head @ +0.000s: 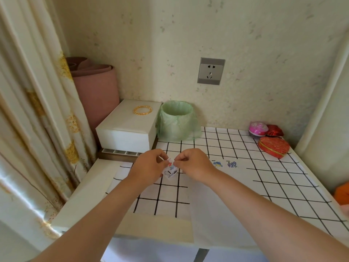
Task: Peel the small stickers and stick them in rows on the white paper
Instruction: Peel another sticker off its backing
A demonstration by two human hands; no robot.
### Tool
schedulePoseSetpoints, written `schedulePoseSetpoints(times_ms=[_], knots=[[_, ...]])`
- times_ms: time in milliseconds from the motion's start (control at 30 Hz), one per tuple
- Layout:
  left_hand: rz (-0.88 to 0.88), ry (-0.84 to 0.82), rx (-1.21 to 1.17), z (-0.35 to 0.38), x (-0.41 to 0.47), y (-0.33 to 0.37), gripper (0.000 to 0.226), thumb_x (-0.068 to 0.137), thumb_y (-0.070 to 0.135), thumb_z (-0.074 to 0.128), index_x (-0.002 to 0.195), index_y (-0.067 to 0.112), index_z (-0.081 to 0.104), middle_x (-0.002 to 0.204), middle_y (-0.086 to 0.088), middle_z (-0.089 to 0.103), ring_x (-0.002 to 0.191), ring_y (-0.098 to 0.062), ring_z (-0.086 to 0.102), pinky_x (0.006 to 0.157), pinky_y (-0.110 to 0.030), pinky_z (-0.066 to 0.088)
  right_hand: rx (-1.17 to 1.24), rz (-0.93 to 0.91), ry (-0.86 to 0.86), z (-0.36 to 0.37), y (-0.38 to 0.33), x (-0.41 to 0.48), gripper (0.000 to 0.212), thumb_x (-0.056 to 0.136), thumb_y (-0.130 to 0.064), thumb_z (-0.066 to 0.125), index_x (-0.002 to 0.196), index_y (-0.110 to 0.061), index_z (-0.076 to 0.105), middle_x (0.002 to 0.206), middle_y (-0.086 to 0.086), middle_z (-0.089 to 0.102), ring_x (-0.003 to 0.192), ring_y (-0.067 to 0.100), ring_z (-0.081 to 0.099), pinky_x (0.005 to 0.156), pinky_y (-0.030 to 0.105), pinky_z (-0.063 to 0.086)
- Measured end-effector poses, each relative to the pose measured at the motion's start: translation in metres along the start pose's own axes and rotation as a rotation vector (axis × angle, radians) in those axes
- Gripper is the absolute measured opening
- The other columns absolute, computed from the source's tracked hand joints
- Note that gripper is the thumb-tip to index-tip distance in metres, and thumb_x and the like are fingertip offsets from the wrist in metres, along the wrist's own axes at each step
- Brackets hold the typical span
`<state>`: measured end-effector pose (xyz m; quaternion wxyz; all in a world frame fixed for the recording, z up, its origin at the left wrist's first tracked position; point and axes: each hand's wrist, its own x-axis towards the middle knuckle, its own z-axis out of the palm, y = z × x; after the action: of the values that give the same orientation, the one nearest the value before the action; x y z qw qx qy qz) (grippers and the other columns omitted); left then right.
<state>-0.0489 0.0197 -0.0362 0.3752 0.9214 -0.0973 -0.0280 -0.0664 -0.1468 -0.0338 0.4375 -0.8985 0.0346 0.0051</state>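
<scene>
Pinching the sticker sheet (170, 170) between them above the desk (245, 148), the left hand (149, 167) grips its side while the right hand (194, 165) nips its top edge, seemingly lifting a sticker. Just right of the right hand, a blue sticker (217, 164) and a purple sticker (232, 164) sit side by side on the white paper (236, 201). That first row looks barely started, with most still to fill.
</scene>
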Motion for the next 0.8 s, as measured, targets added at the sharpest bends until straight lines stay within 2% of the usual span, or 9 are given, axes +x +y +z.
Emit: schedulePoseSetpoints(times_ms=[67,167,233,333,400,500,567,700,800], knots=[[0.043,0.033,0.118,0.000,-0.002,0.000,0.008,0.096,0.034,0.061,0.100,0.029,0.065,0.098,0.010,0.069,0.085,-0.006,0.064,0.062,-0.018,0.045,-0.018,0.009,-0.008,0.002,0.000,0.000,0.015,0.090,-0.022,0.071,0.079,-0.032,0.068,0.076,-0.011,0.067,0.069,0.006,0.061,0.072,0.028,0.054],[0.077,0.048,0.153,-0.003,-0.001,0.001,0.014,0.094,0.037,0.064,0.106,0.031,0.067,0.104,0.016,0.063,0.095,-0.006,0.058,0.066,-0.015,0.040,-0.004,0.030,-0.018,-0.001,-0.002,-0.001,0.015,0.092,-0.021,0.068,0.081,-0.031,0.066,0.082,-0.007,0.069,0.069,0.008,0.061,0.062,0.024,0.050],[0.076,0.007,0.065,-0.006,0.002,0.004,0.013,0.092,0.038,0.067,0.103,0.031,0.066,0.099,0.018,0.065,0.090,-0.006,0.061,0.065,-0.015,0.042,0.059,0.040,-0.017,-0.008,-0.006,-0.003,0.011,0.092,-0.018,0.068,0.085,-0.026,0.068,0.088,0.001,0.073,0.063,0.010,0.060,0.056,0.020,0.048],[0.063,-0.028,-0.132,-0.010,0.004,0.014,0.014,0.089,0.031,0.072,0.099,0.026,0.064,0.083,0.006,0.070,0.073,-0.011,0.069,0.065,-0.029,0.056,0.247,0.082,0.004,-0.022,-0.015,-0.010,0.006,0.090,-0.016,0.069,0.093,-0.017,0.075,0.084,0.001,0.074,0.056,0.010,0.058,0.045,0.015,0.040],[0.033,-0.022,-0.271,-0.012,0.002,0.023,0.013,0.089,0.025,0.072,0.098,0.022,0.064,0.083,-0.003,0.072,0.064,-0.013,0.070,0.065,-0.034,0.056,0.372,0.134,0.002,-0.033,-0.019,-0.016,0.008,0.089,-0.018,0.071,0.096,-0.018,0.076,0.083,-0.002,0.076,0.056,0.010,0.058,0.049,0.018,0.038],[-0.010,-0.040,-0.418,-0.014,0.000,0.036,0.014,0.089,0.020,0.072,0.101,0.019,0.064,0.090,-0.010,0.072,0.062,-0.015,0.070,0.061,-0.031,0.053,0.407,0.159,-0.011,-0.046,-0.017,-0.024,0.007,0.091,-0.020,0.071,0.095,-0.018,0.076,0.087,-0.001,0.078,0.056,0.010,0.058,0.055,0.023,0.039],[-0.006,-0.066,-0.435,-0.013,-0.003,0.044,0.016,0.090,0.018,0.071,0.104,0.021,0.063,0.090,-0.010,0.071,0.065,-0.014,0.071,0.061,-0.028,0.052,0.409,0.150,-0.006,-0.053,-0.014,-0.028,0.007,0.090,-0.021,0.072,0.094,-0.017,0.076,0.087,-0.002,0.078,0.057,0.010,0.059,0.055,0.022,0.039],[0.097,-0.100,-0.390,-0.005,-0.006,0.057,0.023,0.092,0.013,0.066,0.106,0.031,0.066,0.085,-0.003,0.068,0.068,-0.010,0.071,0.069,-0.033,0.056,0.396,0.129,0.013,-0.064,-0.004,-0.036,0.007,0.088,-0.019,0.073,0.091,-0.015,0.077,0.085,0.001,0.078,0.058,0.012,0.058,0.049,0.018,0.040],[0.130,-0.105,-0.364,0.003,-0.005,0.063,0.020,0.090,0.013,0.071,0.104,0.026,0.071,0.074,0.006,0.066,0.069,-0.014,0.073,0.075,-0.038,0.057,0.377,0.122,0.014,-0.073,0.003,-0.039,0.006,0.089,-0.018,0.072,0.090,-0.014,0.077,0.085,0.002,0.078,0.059,0.013,0.058,0.050,0.019,0.040]])
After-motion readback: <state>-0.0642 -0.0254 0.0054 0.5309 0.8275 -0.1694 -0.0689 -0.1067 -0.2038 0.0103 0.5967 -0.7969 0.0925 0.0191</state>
